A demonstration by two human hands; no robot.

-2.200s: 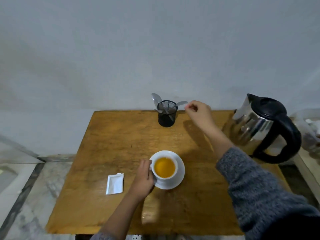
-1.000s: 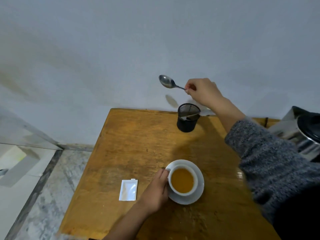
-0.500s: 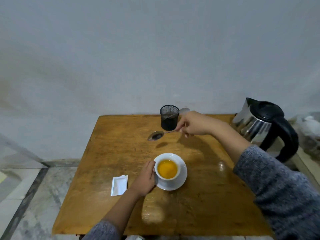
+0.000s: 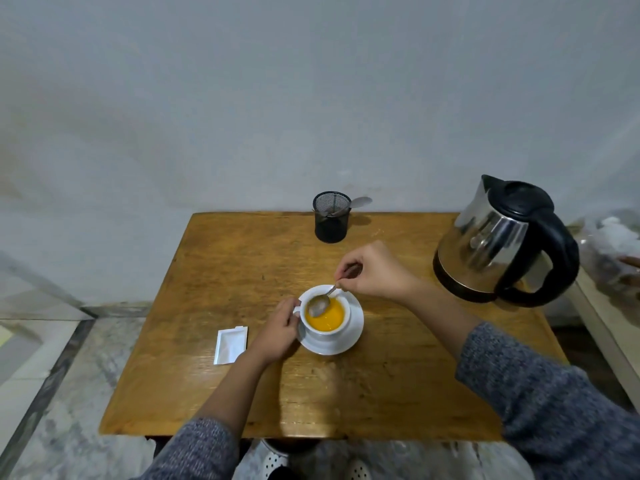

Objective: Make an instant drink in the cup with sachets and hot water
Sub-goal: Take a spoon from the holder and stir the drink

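The left hand (image 4: 280, 329) curls closed around the handle side of the white cup (image 4: 325, 318), fingers touching its wall. The cup stands on a white saucer (image 4: 351, 336) near the middle of the counter (image 4: 242, 258) and holds orange liquid. The right hand (image 4: 375, 270), just behind the cup, pinches the handle of a spoon (image 4: 320, 303) between thumb and fingertips; its bowl hangs over the cup's rim, and whether it touches the liquid is hard to tell. An opened white sachet (image 4: 230, 345) lies flat left of the cup. Behind the cup stands a black mesh holder (image 4: 331, 221); to the cup's right, a steel kettle (image 4: 498, 240). The cup's handle is hidden by the left hand.
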